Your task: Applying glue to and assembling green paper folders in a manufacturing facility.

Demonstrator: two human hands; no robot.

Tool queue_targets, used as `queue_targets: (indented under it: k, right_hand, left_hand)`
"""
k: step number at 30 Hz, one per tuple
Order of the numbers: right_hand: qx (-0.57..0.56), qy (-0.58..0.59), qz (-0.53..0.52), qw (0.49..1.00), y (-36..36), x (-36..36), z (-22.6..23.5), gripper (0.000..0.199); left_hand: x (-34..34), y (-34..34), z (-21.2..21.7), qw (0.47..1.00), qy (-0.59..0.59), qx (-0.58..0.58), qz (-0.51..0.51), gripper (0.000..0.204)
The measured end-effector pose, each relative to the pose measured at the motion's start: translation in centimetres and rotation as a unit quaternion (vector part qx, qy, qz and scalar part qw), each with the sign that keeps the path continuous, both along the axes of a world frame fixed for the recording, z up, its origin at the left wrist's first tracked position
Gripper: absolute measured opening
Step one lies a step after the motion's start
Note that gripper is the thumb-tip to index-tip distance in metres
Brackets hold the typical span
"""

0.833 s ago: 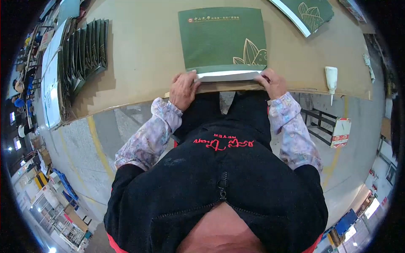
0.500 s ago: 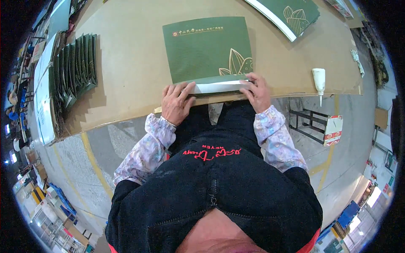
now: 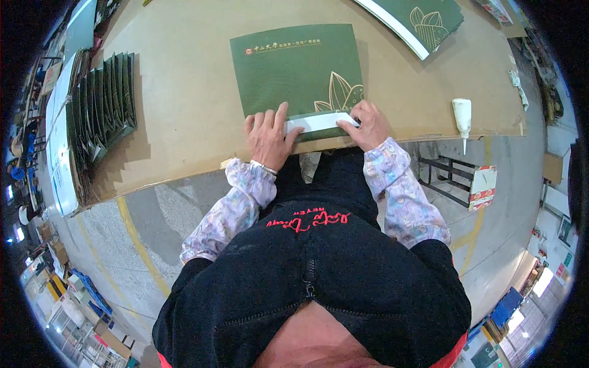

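Note:
A flat green paper bag [image 3: 293, 73] with gold line drawings lies at the near edge of the table. Along its near end a folded flap shows a white strip [image 3: 316, 122]. My left hand [image 3: 268, 138] rests over the left corner of that end, open, its fingers stretched out and the thumb against the strip. At the right end of the strip my right hand [image 3: 370, 127] is closed, thumb and bent fingers gripping the folded edge. Part of the bag's near corners is hidden under my hands.
Several green folded pieces [image 3: 104, 107] stand in a row at the left. More green bags [image 3: 423, 27] lie at the far right. A white glue bottle [image 3: 462, 116] sits by the table's right front edge, above a dark-framed stool [image 3: 481, 187] on the floor.
My left hand has moved right and up, its fingers straightening over the corner. My right hand has shifted slightly left. The flap now lies flatter, its white strip facing up.

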State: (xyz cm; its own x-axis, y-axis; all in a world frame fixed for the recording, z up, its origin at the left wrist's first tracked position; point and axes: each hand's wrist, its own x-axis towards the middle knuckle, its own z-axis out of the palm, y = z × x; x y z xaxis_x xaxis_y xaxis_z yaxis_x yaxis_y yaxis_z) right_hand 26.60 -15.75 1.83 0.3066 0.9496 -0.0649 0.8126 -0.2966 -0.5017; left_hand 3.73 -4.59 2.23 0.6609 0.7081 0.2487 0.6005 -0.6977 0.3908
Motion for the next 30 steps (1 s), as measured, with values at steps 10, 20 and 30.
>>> queue_targets:
  k: [10,20,30]
  right_hand:
    - [0.027,-0.188,0.049,0.981,1.3,-5.6,-3.1,0.065]
    - [0.026,-0.190,-0.010,0.981,1.2,0.8,-2.5,0.064]
    - [0.111,-0.190,0.035,0.975,6.7,-5.5,-4.5,0.058]
  left_hand:
    - [3.2,-1.0,-3.4,0.990,0.109,0.019,-0.091,0.063]
    - [-0.5,2.1,-1.3,0.979,0.200,0.002,-0.046,0.065]
    - [-0.5,1.7,-1.7,0.982,0.178,-0.018,-0.055,0.065]
